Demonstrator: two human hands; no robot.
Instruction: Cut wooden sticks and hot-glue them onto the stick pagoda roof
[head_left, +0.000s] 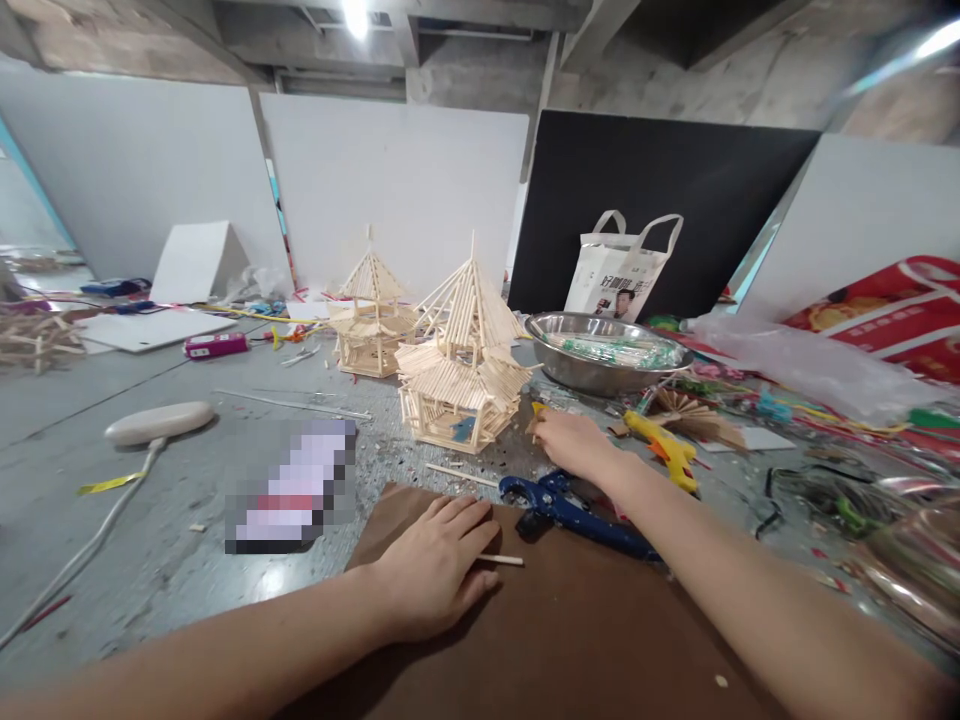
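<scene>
My left hand [439, 560] rests on a brown cardboard sheet [570, 630], fingers pressed together around a thin wooden stick [504, 560] that pokes out to the right. My right hand [570, 440] reaches forward to the foot of a stick-built pagoda model [461, 370]; its fingers are curled at a small tan piece I cannot make out. Blue-handled cutters [570, 510] lie under my right wrist. A yellow glue gun [664, 445] lies just right of that hand.
A second pagoda model [370, 320] stands behind the first. A steel bowl [600, 350] with green sticks sits at the back right, a white bag [622, 270] behind it. A white cabled device [157, 422] lies left. Clutter and plastic fill the right side.
</scene>
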